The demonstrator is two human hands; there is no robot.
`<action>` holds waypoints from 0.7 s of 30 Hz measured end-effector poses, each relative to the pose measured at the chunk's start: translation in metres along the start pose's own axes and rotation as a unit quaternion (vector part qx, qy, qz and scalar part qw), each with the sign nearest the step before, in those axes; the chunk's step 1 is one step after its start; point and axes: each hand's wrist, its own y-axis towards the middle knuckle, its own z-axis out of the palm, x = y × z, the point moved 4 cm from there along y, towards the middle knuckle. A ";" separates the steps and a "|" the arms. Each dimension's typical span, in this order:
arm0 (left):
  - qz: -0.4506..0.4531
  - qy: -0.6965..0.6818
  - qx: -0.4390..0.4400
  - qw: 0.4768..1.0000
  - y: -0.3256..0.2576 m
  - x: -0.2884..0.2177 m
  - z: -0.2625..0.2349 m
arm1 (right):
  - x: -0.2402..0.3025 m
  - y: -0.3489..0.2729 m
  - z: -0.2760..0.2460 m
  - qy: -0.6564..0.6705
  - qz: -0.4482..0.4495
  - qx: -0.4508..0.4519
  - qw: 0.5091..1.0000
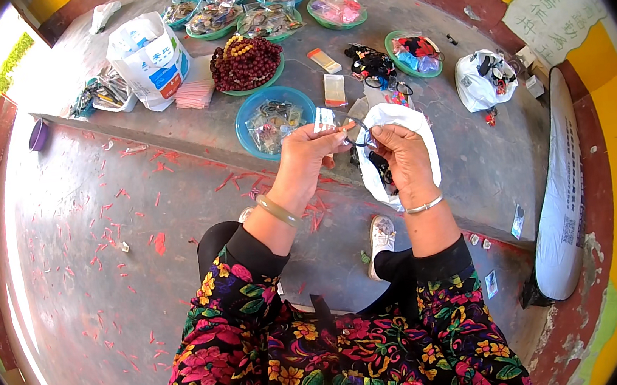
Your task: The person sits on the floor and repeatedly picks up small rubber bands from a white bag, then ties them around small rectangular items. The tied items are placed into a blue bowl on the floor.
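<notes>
Both hands up in front of the chest, working one small piece together. Left hand pinches a small clear packet between thumb and fingers, grip narrow, closed on it. Right hand is closed on a thin dark ring, likely a bangle, held right at the left fingertips, so the two grips nearly touch. Whether the ring is partly in the packet already I cannot tell; too small.

Just behind the right grip sits an open white bag with dark pieces inside. Beyond the left grip, a blue bowl of packeted items on the concrete surface. Farther out from both grips: a green bowl of dark red beads and a row of green trays with more bagged pieces.

Judgement: mid-run of a repeated packing job. Many filled packets lie in bowls, so plenty looks done; the white bag holds stock, so more is left. This piece looks unfinished.
</notes>
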 end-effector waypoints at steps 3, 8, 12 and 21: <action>-0.005 0.000 -0.010 1.000 0.001 0.002 -0.002 | 0.000 0.000 0.000 0.001 -0.003 -0.007 1.000; -0.041 0.000 0.012 0.999 -0.001 -0.005 0.000 | 0.006 0.000 -0.004 -0.002 -0.003 -0.006 1.000; -0.064 0.031 -0.004 0.997 0.003 0.007 -0.006 | 0.006 0.000 -0.003 -0.024 0.001 0.018 1.000; -0.052 0.016 0.004 0.999 0.006 0.010 -0.006 | 0.004 -0.002 0.003 -0.031 0.003 0.036 0.999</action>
